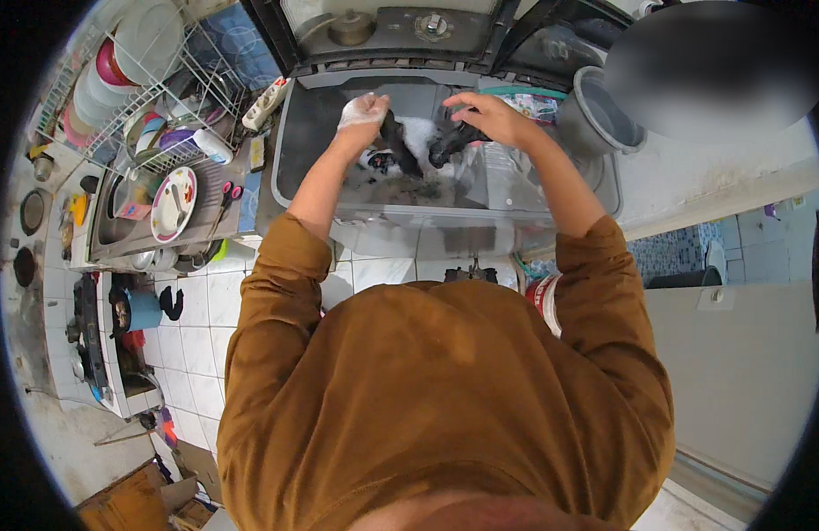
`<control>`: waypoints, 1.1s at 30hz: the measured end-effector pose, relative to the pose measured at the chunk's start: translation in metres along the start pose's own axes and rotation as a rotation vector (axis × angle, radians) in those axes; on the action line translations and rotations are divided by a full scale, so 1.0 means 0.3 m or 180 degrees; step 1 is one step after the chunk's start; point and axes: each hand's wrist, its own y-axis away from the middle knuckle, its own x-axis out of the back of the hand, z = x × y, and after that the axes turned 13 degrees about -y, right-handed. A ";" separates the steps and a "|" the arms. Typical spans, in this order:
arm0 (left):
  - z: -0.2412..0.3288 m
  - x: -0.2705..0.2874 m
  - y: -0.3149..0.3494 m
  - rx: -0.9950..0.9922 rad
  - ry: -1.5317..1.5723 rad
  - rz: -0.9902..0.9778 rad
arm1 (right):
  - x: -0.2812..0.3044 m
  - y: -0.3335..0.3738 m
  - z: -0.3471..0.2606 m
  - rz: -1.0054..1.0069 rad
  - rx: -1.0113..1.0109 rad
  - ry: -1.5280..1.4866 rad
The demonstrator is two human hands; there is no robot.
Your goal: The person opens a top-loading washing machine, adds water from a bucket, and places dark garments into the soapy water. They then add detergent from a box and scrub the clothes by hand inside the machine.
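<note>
Both my hands are over a grey plastic tub (281,159) with wet laundry and murky water in it. My left hand (365,117) has white suds on it and is closed at the upper end of a dark cloth (396,142). A white, sudsy patch (418,137) lies between the hands. My right hand (484,115) curls its fingers over a black, wet-looking cloth (461,142), partly hiding it. A black-and-white piece (380,161) rests below my left hand; what it is I cannot make out.
A grey bucket (608,111) stands at the tub's right end. To the left are a dish rack (175,75) of plates, a power strip (265,103), a plate (174,204) and scissors (225,196). A black-framed opening (387,64) borders the tub's far side.
</note>
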 end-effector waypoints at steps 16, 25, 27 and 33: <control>0.112 -0.139 0.040 0.0327 0.1699 -0.0404 | 0.023 0.031 0.055 -0.0053 0.0629 -0.1202; 0.090 -0.185 0.012 -0.0895 -0.0405 0.0224 | -0.014 0.059 -0.001 0.1590 0.0806 0.2084; 0.067 -0.194 -0.006 -0.1119 -0.1064 0.0253 | -0.008 0.072 -0.030 0.1396 0.0180 0.2113; 0.036 -0.247 -0.037 -0.1537 -0.1140 0.0686 | 0.086 0.020 0.217 0.1188 0.0707 -0.0434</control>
